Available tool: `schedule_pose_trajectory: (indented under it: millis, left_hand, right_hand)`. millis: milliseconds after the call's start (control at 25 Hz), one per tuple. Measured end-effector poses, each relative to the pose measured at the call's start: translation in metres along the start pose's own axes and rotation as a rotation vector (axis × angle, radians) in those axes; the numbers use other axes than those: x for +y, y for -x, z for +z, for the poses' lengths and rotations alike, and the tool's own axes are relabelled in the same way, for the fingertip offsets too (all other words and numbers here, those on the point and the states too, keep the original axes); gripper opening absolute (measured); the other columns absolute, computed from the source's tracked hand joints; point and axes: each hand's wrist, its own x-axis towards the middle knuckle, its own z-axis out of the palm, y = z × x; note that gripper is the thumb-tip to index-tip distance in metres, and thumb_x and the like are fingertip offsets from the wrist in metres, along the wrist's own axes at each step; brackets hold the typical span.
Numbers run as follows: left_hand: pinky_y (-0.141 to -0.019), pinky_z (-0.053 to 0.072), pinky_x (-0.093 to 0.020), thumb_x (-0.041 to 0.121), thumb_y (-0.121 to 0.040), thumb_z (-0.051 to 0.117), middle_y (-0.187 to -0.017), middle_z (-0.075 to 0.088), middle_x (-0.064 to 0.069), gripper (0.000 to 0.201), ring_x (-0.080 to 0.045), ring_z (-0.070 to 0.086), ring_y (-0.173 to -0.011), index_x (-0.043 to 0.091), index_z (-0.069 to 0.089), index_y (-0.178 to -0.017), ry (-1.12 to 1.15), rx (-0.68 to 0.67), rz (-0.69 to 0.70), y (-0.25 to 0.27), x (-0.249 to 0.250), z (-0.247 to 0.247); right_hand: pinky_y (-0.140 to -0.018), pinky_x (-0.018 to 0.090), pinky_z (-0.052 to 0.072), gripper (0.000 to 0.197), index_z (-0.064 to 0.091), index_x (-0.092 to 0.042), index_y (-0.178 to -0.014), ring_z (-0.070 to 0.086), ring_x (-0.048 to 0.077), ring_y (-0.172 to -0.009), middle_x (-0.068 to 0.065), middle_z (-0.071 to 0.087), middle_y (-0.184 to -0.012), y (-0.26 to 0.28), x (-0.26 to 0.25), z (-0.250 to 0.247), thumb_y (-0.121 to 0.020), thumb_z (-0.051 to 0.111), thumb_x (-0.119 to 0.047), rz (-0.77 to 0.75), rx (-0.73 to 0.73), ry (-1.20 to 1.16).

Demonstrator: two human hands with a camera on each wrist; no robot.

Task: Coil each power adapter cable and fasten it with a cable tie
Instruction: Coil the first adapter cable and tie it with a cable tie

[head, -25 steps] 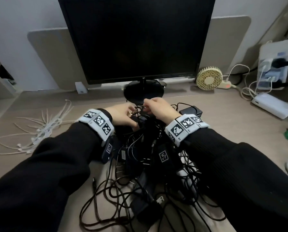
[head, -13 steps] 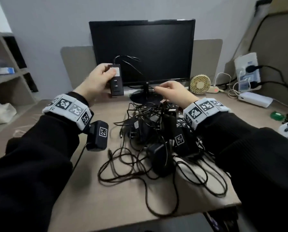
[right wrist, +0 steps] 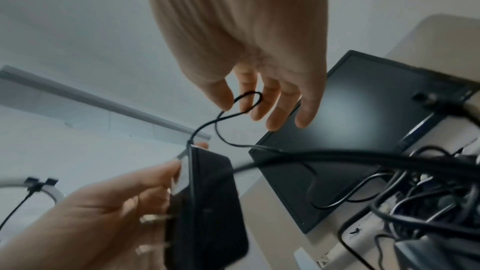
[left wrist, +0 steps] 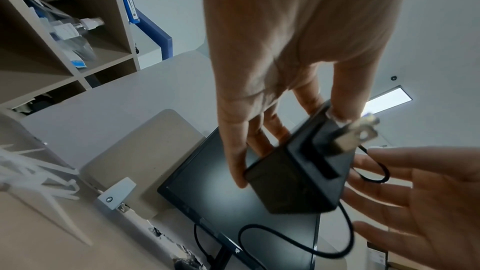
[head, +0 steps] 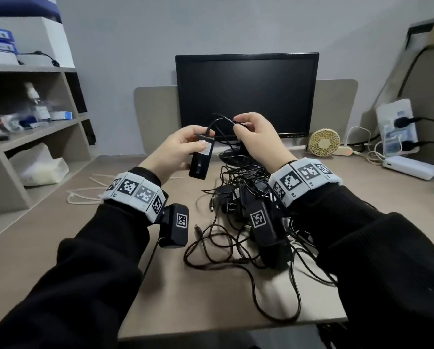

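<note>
I see both forearms raised over the desk in front of the dark monitor, above the tangled pile of adapters. My left hand grips 1 black power adapter in the air, thumb on its label, fingers curled behind, prongs toward the wrist. My right hand pinches its thin cable in a small loop between thumb and forefinger, the other 3 fingers loosely extended.

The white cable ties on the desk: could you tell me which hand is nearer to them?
Left. The left hand is raised just right of the cable ties; the right hand is farther right.
</note>
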Motion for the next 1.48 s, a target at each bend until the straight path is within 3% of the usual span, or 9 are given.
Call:
schedule_pose_trajectory:
  millis: [200,400,520,680,880,1040,1160,1280,1480]
  left_hand:
    - [-0.077,0.042,-0.029,0.023,-0.098,0.048,-0.091,0.064,0.010,0.022,-0.003,0.054,-0.086,0.025,0.064,-0.084,-0.284,-0.078,-0.054,-0.041,-0.021,0.003]
    - [-0.079,0.044,-0.024,0.020,-0.093,0.057,-0.106,0.068,-0.002,0.011,-0.003,0.056,-0.090,0.015,0.067,-0.091,-0.331,-0.174,-0.034,-0.061,-0.028,0.001]
    - [-0.081,0.047,-0.026,0.019,-0.093,0.058,-0.095,0.065,0.007,0.011,-0.004,0.056,-0.090,0.018,0.066,-0.085,-0.337,-0.258,-0.026,-0.065,-0.029,0.001]
    - [-0.078,0.045,-0.017,0.027,-0.085,0.060,-0.090,0.060,0.009,0.011,-0.003,0.055,-0.084,0.018,0.066,-0.085,-0.279,-0.225,0.082,-0.068,-0.028,-0.012]
    - [-0.078,0.042,-0.008,0.020,-0.085,0.058,-0.107,0.057,0.012,0.009,0.006,0.055,-0.094,0.019,0.065,-0.081,-0.156,-0.069,0.171,-0.062,-0.028,-0.028]
    - [-0.093,0.037,-0.008,0.012,-0.096,0.052,-0.140,0.044,0.008,0.017,0.000,0.044,-0.125,0.017,0.063,-0.084,-0.273,-0.118,0.130,-0.065,-0.033,-0.019]
    - [-0.086,0.050,-0.025,0.020,-0.093,0.050,-0.114,0.064,-0.009,0.014,-0.015,0.060,-0.103,0.009,0.057,-0.090,-0.090,-0.184,0.080,-0.066,-0.037,-0.010]
    - [-0.076,0.053,-0.032,0.014,-0.099,0.045,-0.093,0.062,-0.013,0.015,-0.021,0.061,-0.087,0.009,0.055,-0.089,-0.040,-0.152,0.056,-0.066,-0.036,-0.004]
    - [-0.077,0.055,-0.037,0.022,-0.100,0.044,-0.096,0.068,-0.015,0.026,-0.024,0.068,-0.085,0.004,0.062,-0.103,-0.097,-0.059,0.074,-0.068,-0.035,0.005]
  right_hand:
    - [-0.073,0.023,0.051,0.005,0.067,-0.024,-0.087,0.064,0.007,-0.081,-0.006,0.063,-0.079,-0.030,0.014,0.009,-0.090,0.063,-0.026,-0.006,0.077,-0.283]
    - [-0.068,0.033,0.048,0.039,0.056,-0.011,-0.062,0.060,0.010,-0.060,-0.005,0.051,-0.054,-0.049,0.023,0.020,-0.091,0.060,-0.037,-0.040,0.100,-0.246]
    - [-0.064,0.032,0.049,0.026,0.057,-0.011,-0.076,0.051,0.008,-0.046,-0.010,0.040,-0.043,-0.059,0.032,0.016,-0.096,0.055,-0.028,0.084,0.115,-0.352]
    - [-0.060,0.026,0.054,0.013,0.055,-0.011,-0.108,0.051,0.006,-0.044,-0.009,0.047,-0.045,-0.065,0.042,0.015,-0.097,0.049,-0.013,0.265,0.077,-0.555]
    - [-0.078,0.036,0.054,0.022,0.067,-0.018,-0.081,0.060,0.012,-0.070,-0.006,0.063,-0.057,-0.055,0.037,0.017,-0.094,0.059,-0.032,0.151,-0.129,-0.355]
    - [-0.062,0.035,0.044,0.047,0.053,-0.019,-0.056,0.043,0.016,-0.054,-0.008,0.042,-0.043,-0.052,0.028,0.021,-0.094,0.054,-0.046,0.076,-0.037,-0.291]
    - [-0.068,0.031,0.051,0.044,0.053,-0.018,-0.063,0.047,0.014,-0.055,-0.005,0.039,-0.048,-0.052,0.020,0.017,-0.092,0.053,-0.051,0.248,-0.188,-0.535]
    - [-0.076,0.027,0.053,0.018,0.063,-0.015,-0.082,0.057,0.010,-0.065,-0.005,0.055,-0.061,-0.049,0.022,0.013,-0.087,0.064,-0.032,0.184,-0.353,-0.743]
    - [-0.066,0.031,0.049,0.022,0.068,-0.013,-0.074,0.054,0.022,-0.074,0.013,0.059,-0.079,-0.047,0.023,0.024,-0.091,0.054,-0.011,-0.022,-0.274,-0.318]
